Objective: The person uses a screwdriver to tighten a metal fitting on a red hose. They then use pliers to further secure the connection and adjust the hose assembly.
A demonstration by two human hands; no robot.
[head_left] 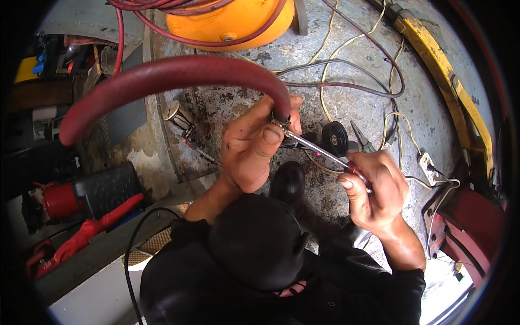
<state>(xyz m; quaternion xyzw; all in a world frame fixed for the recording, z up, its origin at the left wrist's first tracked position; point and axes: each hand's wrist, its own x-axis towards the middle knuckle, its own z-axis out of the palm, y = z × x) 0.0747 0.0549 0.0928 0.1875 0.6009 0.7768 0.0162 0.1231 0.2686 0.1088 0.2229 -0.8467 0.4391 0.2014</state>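
A thick red hose (179,76) arches across from the left, and its end points down into my left hand (246,143). My left fingers wrap round that end, with the thumb beside a small metal clamp (279,124) on it. In my right hand (382,187) is a screwdriver (325,154) with a red handle, gripped in closed fingers. Its long shaft slants up and left, and the tip meets the clamp; whether it sits in a screw slot is too small to tell. Beyond the right hand lie a round black grooved part (336,139) and a pair of pliers (363,138).
An orange tank (238,27) with coiled red hose stands at the back. Cables cross the worn floor toward a white socket block (428,165). A yellow metal bar (428,54) curves along the right. A stained can (177,114) and a red-and-black case (103,189) are at left.
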